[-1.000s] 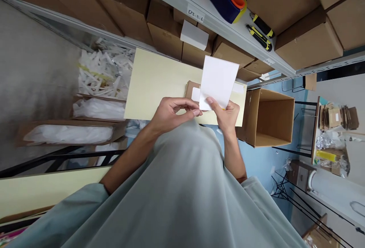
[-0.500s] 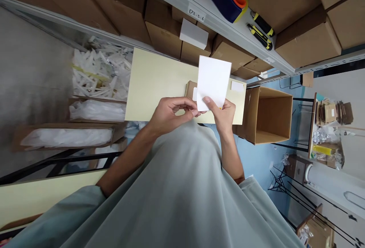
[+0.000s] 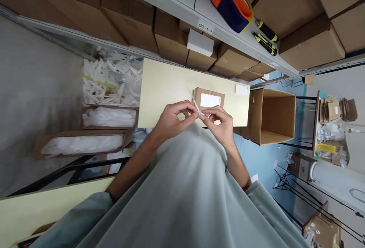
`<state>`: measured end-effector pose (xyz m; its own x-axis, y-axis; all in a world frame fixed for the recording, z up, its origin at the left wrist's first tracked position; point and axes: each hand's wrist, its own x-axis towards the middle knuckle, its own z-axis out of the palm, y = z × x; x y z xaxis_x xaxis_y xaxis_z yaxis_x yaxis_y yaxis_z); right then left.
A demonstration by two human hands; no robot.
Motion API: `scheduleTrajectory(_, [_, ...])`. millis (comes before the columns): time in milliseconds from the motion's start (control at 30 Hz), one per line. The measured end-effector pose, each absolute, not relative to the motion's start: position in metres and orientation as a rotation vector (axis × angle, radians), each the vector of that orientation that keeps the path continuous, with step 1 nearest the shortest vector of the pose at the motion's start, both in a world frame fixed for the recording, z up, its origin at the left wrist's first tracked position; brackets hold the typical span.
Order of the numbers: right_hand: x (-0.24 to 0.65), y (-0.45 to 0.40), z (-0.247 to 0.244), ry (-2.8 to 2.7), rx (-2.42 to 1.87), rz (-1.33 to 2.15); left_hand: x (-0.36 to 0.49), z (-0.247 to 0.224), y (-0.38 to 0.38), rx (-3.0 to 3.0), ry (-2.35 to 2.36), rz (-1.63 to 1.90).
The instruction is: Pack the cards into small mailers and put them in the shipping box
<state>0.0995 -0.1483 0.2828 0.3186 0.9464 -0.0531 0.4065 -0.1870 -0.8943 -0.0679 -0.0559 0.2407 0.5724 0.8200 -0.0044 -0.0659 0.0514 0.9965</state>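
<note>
A thin white label [image 3: 193, 100], seen almost edge-on, stands up between my hands above the front edge of the table. My left hand [image 3: 177, 120] pinches at its lower corner, thumb against fingertips. Right beside it, my right hand [image 3: 219, 123] has its thumb and index finger closed on the same corner. The two sets of fingertips nearly meet. Just beyond them a small brown cardboard box [image 3: 198, 93] lies on the pale yellow table [image 3: 162, 88], a white label with a small orange mark on its top.
Another white piece [image 3: 241, 89] lies at the table's right end. An open carton [image 3: 264, 117] stands to the right. Shelves ahead hold cardboard boxes [image 3: 171, 45], a tape dispenser [image 3: 232, 7] and box cutters [image 3: 265, 43]. White plastic-wrapped parts [image 3: 111, 77] are heaped at left.
The label has turned from facing me to nearly edge-on, uncovering the box behind it. My right hand has shifted its grip to the corner, close against my left fingertips.
</note>
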Motion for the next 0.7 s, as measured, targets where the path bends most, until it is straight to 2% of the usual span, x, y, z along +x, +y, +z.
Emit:
scheduleTrajectory(200, [0.086,-0.128,0.273,-1.229,-1.769,0.837,-0.086,0.236,-0.042,1.475,0.714,0.750])
scheduleTrajectory(333, [0.078,-0.116,0.264,-1.118,-1.759,0.833,-0.107,0.214,-0.025,1.526,0.864,0.702])
scheduleTrajectory(533, [0.080,-0.105,0.261,-0.915,-1.791,0.925,-0.180,0.173,0.033,1.550,1.364,0.535])
scheduleTrajectory(700, [0.084,-0.112,0.265,-0.727,-1.817,1.024,-0.259,0.177,0.097,1.480,1.920,0.250])
